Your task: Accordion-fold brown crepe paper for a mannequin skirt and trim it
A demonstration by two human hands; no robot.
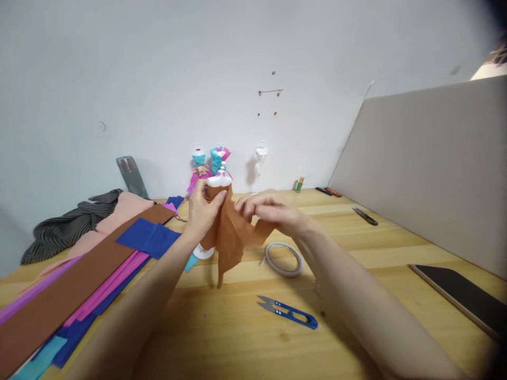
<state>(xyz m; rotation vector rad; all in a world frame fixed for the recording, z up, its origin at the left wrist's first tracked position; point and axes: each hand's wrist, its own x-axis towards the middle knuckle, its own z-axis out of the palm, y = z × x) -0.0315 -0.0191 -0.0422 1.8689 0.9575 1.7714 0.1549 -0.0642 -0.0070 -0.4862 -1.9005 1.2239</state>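
My left hand (pixel 205 208) is closed around a small white dress form (pixel 219 181), its thumb pressing brown crepe paper (pixel 232 237) against the front. From there the brown sheet hangs down in loose, pointed folds. My right hand (pixel 273 210) is to the right of the form, fingers curled on another part of the same sheet. The form's round white base (pixel 203 252) shows partly below my left hand, beside a bit of light blue paper (pixel 191 262). Just beneath my right hand lies a roll of tape (pixel 283 259), and nearer me are blue thread snips (pixel 288 312).
Stacked coloured strips (pixel 79 264) and a striped cloth (pixel 75 224) cover the left side. Against the wall stand a bottle (pixel 132 176), two dressed forms (pixel 198 158) and a bare form (pixel 260 155). A phone (pixel 459 293) and dark scissors (pixel 365 216) lie to the right.
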